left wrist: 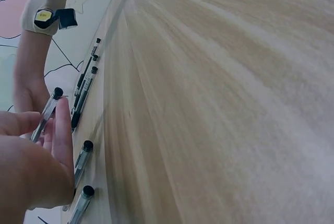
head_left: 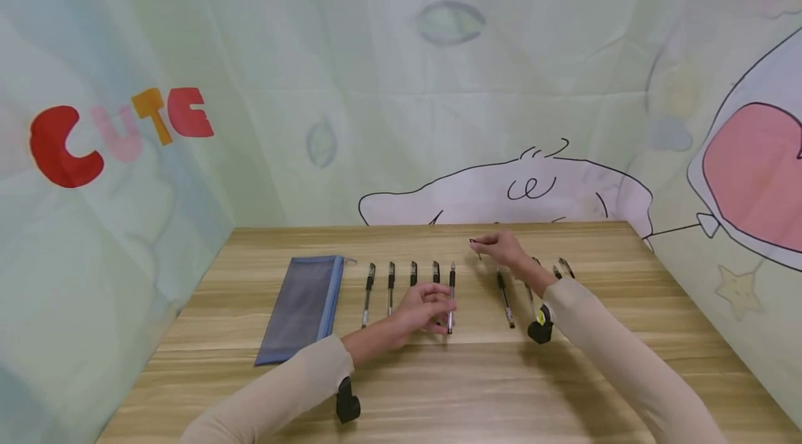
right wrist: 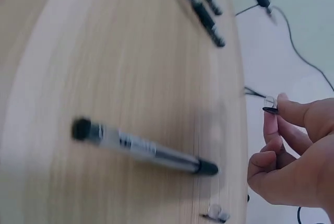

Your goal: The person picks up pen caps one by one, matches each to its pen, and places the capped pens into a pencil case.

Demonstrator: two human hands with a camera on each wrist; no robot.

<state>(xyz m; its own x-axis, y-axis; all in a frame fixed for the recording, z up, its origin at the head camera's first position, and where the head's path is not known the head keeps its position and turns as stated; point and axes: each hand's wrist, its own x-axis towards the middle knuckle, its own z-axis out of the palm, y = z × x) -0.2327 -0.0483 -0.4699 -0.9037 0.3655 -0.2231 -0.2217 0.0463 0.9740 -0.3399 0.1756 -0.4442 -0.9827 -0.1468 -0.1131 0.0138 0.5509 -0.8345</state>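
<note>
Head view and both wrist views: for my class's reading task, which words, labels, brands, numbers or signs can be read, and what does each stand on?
"CUTE": red, pink and orange, on the printed fabric backdrop.
Too blurred to read: print on the nearest pen in the right wrist view.
Too small to read: label on a farther pen in the left wrist view.
Too small to read: marks on the yellow patch at the right wrist.

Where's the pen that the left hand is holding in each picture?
Head: the pen is below and a bit right of the middle, in the left hand.
Left wrist: far left, around mid-height, between thumb and finger.
Right wrist: top edge, right of the middle; only its tip end shows.
Shared landmark: the wooden table.
</note>
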